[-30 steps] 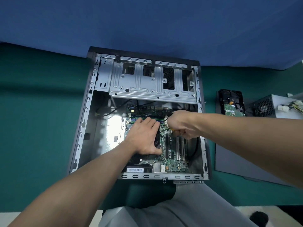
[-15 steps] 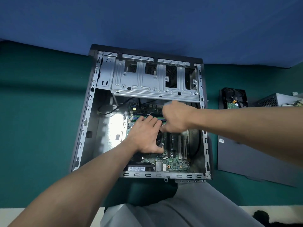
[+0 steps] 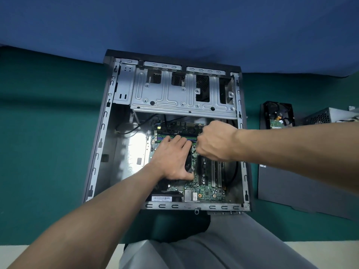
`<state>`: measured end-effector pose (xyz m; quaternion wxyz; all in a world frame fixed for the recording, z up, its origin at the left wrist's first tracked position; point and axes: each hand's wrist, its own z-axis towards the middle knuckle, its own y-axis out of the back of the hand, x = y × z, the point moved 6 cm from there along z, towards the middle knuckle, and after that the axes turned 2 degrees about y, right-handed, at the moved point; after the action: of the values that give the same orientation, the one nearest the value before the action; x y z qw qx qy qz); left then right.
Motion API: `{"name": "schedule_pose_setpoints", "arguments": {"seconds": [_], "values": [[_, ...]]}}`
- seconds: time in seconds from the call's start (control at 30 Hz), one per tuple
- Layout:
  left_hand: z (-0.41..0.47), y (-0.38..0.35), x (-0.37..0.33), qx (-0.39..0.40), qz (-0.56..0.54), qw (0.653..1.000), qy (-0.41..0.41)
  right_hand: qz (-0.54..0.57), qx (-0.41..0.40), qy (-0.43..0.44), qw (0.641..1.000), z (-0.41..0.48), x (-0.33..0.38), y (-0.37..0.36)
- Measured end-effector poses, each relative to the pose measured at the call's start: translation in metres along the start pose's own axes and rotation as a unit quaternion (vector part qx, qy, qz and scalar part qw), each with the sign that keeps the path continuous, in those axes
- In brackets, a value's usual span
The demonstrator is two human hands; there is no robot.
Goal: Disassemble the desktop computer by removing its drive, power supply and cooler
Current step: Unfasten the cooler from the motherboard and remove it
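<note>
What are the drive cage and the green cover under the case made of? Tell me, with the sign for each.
Drive cage: apparently bare sheet metal, dull silver-grey; stamped ribs and punched holes show. Green cover: probably cloth or felt, matte, no glare; weave too fine to tell.

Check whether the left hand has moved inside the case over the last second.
No. The left hand still lies on the cooler, with its fingertips at the memory slots, as before.
</note>
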<state>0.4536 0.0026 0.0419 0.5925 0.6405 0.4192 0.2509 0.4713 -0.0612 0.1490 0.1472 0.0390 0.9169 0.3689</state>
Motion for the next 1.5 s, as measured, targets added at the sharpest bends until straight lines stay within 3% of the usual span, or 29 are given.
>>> {"name": "schedule_pose_setpoints", "arguments": {"seconds": [0.03, 0.07, 0.1, 0.13, 0.17, 0.27, 0.3, 0.33, 0.37, 0.43, 0.5, 0.63, 0.67, 0.73, 0.8, 0.83, 0.87, 0.9, 0.97, 1.0, 1.03, 1.07, 1.1, 1.23, 1.33, 1.4, 1.43, 1.5], "values": [[0.0, -0.001, 0.0, 0.002, 0.001, 1.0, 0.001, 0.008, -0.003, -0.004, 1.0, 0.001, -0.001, -0.001], [-0.001, -0.001, 0.0, 0.004, 0.002, 1.0, 0.002, 0.088, -0.012, -0.037, 0.995, 0.001, -0.004, -0.002], [-0.001, -0.001, 0.0, 0.004, 0.003, 1.0, 0.004, 0.201, -0.026, -0.094, 0.975, 0.001, -0.01, -0.004], [-0.001, -0.001, 0.0, 0.003, 0.006, 1.0, 0.005, 0.338, -0.039, -0.167, 0.925, 0.002, -0.017, -0.008], [-0.001, -0.001, 0.0, 0.004, 0.009, 1.0, 0.004, 0.467, -0.046, -0.239, 0.85, 0.001, -0.023, -0.015], [0.0, -0.001, 0.001, 0.005, 0.012, 1.0, 0.004, 0.759, 0.025, -0.395, 0.517, -0.007, -0.023, -0.043], [0.0, -0.001, 0.001, 0.004, 0.011, 1.0, 0.004, 0.784, 0.075, -0.405, 0.465, -0.011, -0.019, -0.046], [0.0, -0.001, 0.0, 0.004, 0.011, 1.0, 0.003, 0.782, 0.115, -0.398, 0.465, -0.012, -0.015, -0.046], [0.0, -0.001, 0.0, 0.004, 0.01, 1.0, 0.003, 0.766, 0.136, -0.385, 0.496, -0.012, -0.013, -0.046], [-0.001, 0.0, 0.0, 0.001, 0.009, 1.0, 0.003, 0.694, 0.128, -0.351, 0.615, -0.005, -0.015, -0.038], [-0.001, 0.001, 0.0, -0.002, 0.005, 1.0, 0.002, 0.566, 0.096, -0.3, 0.762, -0.002, -0.018, -0.023], [0.0, 0.0, 0.0, -0.001, 0.003, 1.0, 0.003, 0.257, 0.026, -0.162, 0.952, -0.005, -0.011, -0.001], [0.0, 0.001, -0.001, -0.002, 0.0, 1.0, 0.002, 0.174, 0.007, -0.105, 0.979, -0.005, -0.005, 0.002], [0.0, 0.0, -0.001, 0.0, -0.001, 1.0, 0.0, 0.067, -0.017, -0.019, 0.997, -0.006, 0.005, 0.005], [-0.001, 0.0, 0.0, 0.003, 0.0, 1.0, 0.003, 0.149, -0.027, -0.061, 0.987, -0.006, -0.003, 0.002], [-0.001, 0.0, 0.0, 0.002, 0.0, 1.0, 0.003, 0.252, -0.033, -0.125, 0.959, -0.004, -0.011, -0.001], [-0.001, 0.001, 0.0, 0.0, 0.002, 1.0, 0.003, 0.38, -0.032, -0.205, 0.902, -0.003, -0.02, -0.009], [-0.001, 0.001, 0.0, 0.0, 0.004, 1.0, 0.001, 0.506, -0.013, -0.286, 0.814, -0.004, -0.026, -0.022], [-0.002, 0.001, 0.0, 0.002, 0.003, 1.0, 0.0, 0.732, 0.089, -0.397, 0.546, -0.011, -0.016, -0.046], [-0.002, 0.001, 0.0, 0.003, 0.002, 1.0, 0.0, 0.78, 0.141, -0.407, 0.453, -0.014, -0.005, -0.051], [-0.001, 0.001, 0.0, 0.002, 0.003, 1.0, 0.0, 0.794, 0.175, -0.399, 0.423, -0.015, 0.002, -0.052], [-0.001, 0.001, 0.0, 0.001, 0.005, 1.0, 0.0, 0.786, 0.189, -0.391, 0.44, -0.015, 0.005, -0.051], [0.0, 0.001, 0.0, 0.0, 0.005, 1.0, 0.0, 0.76, 0.18, -0.383, 0.493, -0.014, 0.002, -0.048], [-0.001, 0.001, 0.0, -0.006, -0.003, 1.0, -0.002, 0.514, 0.099, -0.307, 0.795, -0.009, -0.01, -0.025], [-0.001, 0.001, 0.0, -0.004, -0.001, 1.0, 0.0, 0.208, 0.065, -0.169, 0.961, -0.008, -0.005, -0.005], [0.0, 0.001, -0.001, 0.002, -0.002, 1.0, 0.003, 0.055, 0.033, -0.073, 0.995, -0.001, 0.005, 0.004], [0.0, 0.0, -0.001, 0.006, -0.004, 1.0, 0.006, 0.039, 0.018, -0.064, 0.997, 0.002, 0.006, 0.008], [0.0, -0.002, 0.0, 0.006, -0.001, 1.0, 0.007, 0.129, -0.024, -0.118, 0.984, 0.007, -0.003, 0.016]]}}
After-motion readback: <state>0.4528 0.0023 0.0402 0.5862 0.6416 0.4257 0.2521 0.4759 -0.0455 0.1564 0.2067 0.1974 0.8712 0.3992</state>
